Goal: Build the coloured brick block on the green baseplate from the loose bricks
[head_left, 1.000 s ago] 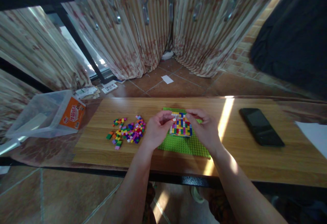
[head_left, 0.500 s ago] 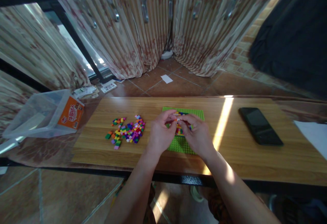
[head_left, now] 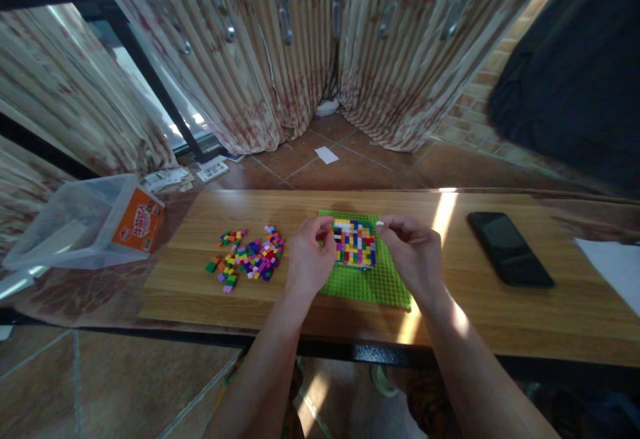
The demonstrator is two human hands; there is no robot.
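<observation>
A low build of multicoloured toy bricks (head_left: 356, 242) sits on a green studded baseplate (head_left: 370, 287). My right hand (head_left: 417, 252) is just right of the build, thumb and forefinger pinching a small white brick (head_left: 380, 223) above the plate. On the other side, my left hand (head_left: 311, 255) has its thumb and forefinger curled close together at the build's upper left corner. Whatever lies between those left fingertips is too small to make out, and I cannot tell whether they touch the build.
Loose coloured bricks (head_left: 255, 257) lie in a pile on the wooden table (head_left: 300, 202), left of my hands. A black phone (head_left: 510, 248) and white paper (head_left: 613, 265) are at the right. Beyond the left end stands a clear plastic bin (head_left: 75, 225) with an orange label.
My hands, together over the build half a second ago, have parted. The right hand moved right with the white brick, the left shifted slightly left, and the build's top now shows.
</observation>
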